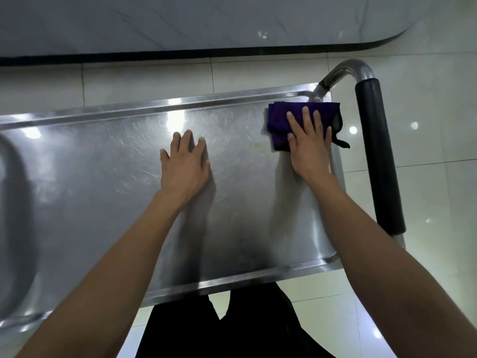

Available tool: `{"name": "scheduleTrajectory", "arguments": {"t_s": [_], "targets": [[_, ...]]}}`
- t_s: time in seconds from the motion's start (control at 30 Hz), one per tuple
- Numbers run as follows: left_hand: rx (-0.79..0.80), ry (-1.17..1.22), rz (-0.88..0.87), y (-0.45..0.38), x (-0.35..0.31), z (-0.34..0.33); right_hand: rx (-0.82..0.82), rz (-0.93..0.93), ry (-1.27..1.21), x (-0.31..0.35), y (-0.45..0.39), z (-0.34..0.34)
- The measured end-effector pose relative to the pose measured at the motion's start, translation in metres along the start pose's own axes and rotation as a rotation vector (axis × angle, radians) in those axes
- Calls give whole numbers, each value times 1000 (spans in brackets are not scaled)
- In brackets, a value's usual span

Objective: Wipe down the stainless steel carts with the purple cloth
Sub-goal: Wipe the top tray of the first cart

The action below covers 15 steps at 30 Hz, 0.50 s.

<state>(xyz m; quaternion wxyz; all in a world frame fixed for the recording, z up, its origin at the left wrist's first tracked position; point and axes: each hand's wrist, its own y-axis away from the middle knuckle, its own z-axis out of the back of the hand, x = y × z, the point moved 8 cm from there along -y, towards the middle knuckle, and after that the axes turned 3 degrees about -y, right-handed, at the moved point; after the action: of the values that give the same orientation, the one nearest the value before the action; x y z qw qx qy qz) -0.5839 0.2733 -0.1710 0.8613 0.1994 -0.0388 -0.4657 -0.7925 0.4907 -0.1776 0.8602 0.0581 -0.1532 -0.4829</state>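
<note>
Quick count from where we're standing: we've got one stainless steel cart (103, 192) in view, just the top shelf of it, with one push handle (376, 156) that has a single black grip on it. One purple cloth (291, 122), folded up. Two hands on the shelf, our left hand (184, 166) and our right hand (309, 148), so two bare forearms too. One dark baseboard strip (180, 55) runs along the wall.

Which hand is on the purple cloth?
The right hand, fingers flat on the purple cloth at the cart top's far corner by the handle. The left hand rests on bare steel.
</note>
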Motion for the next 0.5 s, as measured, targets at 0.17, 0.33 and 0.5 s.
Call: {"name": "scheduleTrajectory", "arguments": {"t_s": [0.17, 0.33, 0.5], "targets": [[-19, 4, -29, 3, 3, 0, -29, 17, 33, 6, 47, -19], [-47, 69, -49, 16, 15, 3, -13, 1, 27, 24, 52, -32], [-148, 68, 37, 55, 45, 2, -21, 39, 45, 60, 53, -38]]}}
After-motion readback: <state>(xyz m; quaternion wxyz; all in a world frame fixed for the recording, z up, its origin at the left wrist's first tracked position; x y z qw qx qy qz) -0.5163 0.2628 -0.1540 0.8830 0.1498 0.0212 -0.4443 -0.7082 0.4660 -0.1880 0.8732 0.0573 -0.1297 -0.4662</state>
